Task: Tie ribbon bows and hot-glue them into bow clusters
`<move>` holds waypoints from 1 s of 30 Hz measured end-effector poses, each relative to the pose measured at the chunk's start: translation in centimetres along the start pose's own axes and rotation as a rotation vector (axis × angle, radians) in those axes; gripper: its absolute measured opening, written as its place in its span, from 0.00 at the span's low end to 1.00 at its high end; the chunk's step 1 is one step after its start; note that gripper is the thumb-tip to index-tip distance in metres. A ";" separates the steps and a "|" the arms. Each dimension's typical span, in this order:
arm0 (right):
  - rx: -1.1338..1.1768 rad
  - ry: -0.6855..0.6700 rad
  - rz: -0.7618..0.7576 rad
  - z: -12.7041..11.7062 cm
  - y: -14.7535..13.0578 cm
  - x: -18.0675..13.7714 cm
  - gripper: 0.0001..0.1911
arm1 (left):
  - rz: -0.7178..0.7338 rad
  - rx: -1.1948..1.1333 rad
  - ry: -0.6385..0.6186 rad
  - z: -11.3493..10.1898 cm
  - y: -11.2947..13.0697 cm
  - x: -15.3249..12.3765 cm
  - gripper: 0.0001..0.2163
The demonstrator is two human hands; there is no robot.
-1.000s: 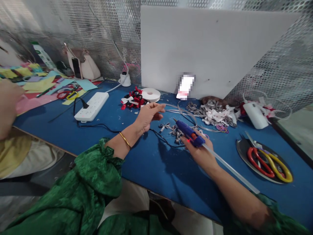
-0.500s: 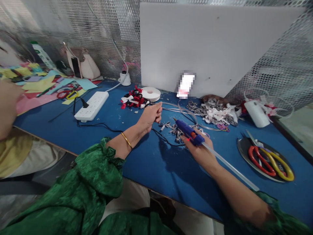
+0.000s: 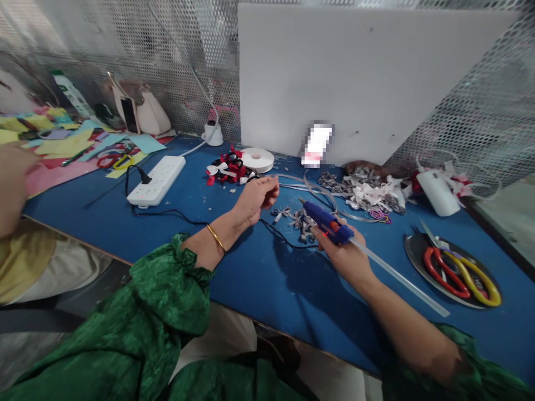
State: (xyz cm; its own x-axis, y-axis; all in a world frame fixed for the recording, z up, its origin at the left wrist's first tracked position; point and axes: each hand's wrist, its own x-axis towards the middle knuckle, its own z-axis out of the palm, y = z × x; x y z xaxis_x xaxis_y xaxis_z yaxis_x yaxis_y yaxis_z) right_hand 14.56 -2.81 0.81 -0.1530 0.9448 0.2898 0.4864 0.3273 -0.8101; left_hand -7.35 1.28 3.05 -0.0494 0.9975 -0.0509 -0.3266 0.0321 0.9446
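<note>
My right hand (image 3: 345,250) is closed around a blue hot glue gun (image 3: 326,220). Its nozzle points up and left, and a long clear glue stick (image 3: 401,278) sticks out of its back. My left hand (image 3: 258,200) is closed with the fingertips pinched together; whatever they hold is too small or hidden to name. Between the hands, small grey ribbon bows (image 3: 303,223) lie on the blue table (image 3: 251,278). Just beyond my left hand are red, white and black bows (image 3: 229,167) and a white ribbon roll (image 3: 258,160).
A white power strip (image 3: 156,181) lies to the left, its black cord running across the table. Scissors with red and yellow handles (image 3: 447,273) rest on a dark plate (image 3: 413,253) at right. White and grey ribbon bows (image 3: 371,189) are heaped behind. Another person's arm (image 3: 12,184) shows at far left.
The glue gun in my right hand has shifted slightly to the right, away from my left hand. My left fingers have turned a little and extended slightly, still pinched.
</note>
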 end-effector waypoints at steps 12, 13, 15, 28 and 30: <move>0.015 -0.003 0.006 0.0 -0.1 0.0 0.15 | -0.172 -0.378 -0.015 -0.8 0.3 1.1 0.12; 0.006 -0.005 0.001 -0.1 -0.1 0.0 0.15 | -0.168 -0.370 -0.019 -0.8 0.2 1.1 0.09; -0.011 -0.008 -0.019 0.0 -0.1 0.1 0.14 | -0.151 -0.323 -0.004 -0.6 0.1 0.9 0.06; 0.095 -0.022 0.040 0.6 0.6 0.0 0.19 | -0.058 -0.142 0.244 -0.8 0.6 0.8 0.10; 0.091 -0.043 0.029 0.6 0.6 0.1 0.18 | -0.045 -0.136 0.245 -0.8 0.7 0.8 0.09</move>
State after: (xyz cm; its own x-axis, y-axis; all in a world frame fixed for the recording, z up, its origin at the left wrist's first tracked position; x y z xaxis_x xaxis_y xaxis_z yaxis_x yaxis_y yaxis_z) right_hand 14.35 -2.55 0.09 -0.1778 0.9530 0.2452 0.4110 0.2983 -0.8614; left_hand -8.35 2.04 3.43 -0.2535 0.9495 -0.1847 -0.4567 0.0508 0.8882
